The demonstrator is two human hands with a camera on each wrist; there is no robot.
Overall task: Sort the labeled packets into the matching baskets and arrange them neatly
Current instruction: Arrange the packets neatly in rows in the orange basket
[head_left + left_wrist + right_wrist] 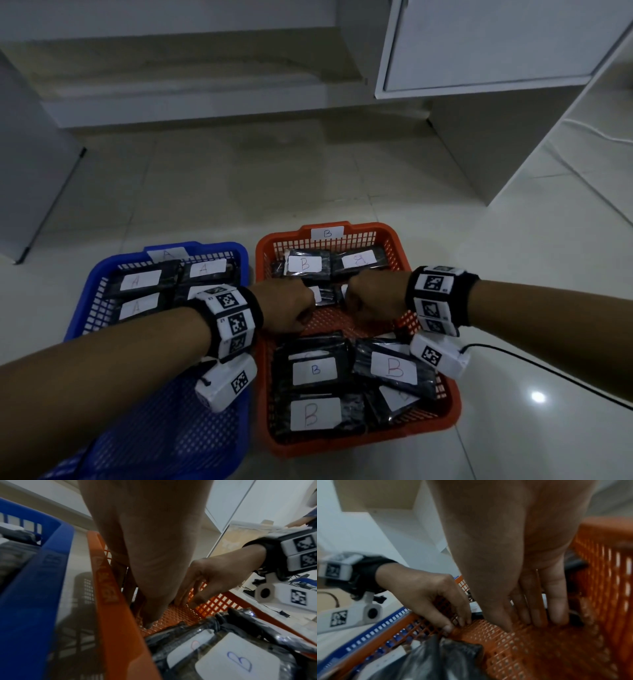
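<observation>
Head view, two baskets (390,230), four A packets (141,280), two hands (289,301)

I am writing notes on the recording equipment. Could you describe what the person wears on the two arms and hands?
Both forearms are bare, with no sleeves or gloves. The left hand and right hand each have a black fabric wristband carrying white blocks printed with black-and-white square markers. Under each wrist hangs a white camera housing with its own marker; a thin black cable leads from the right one.
</observation>
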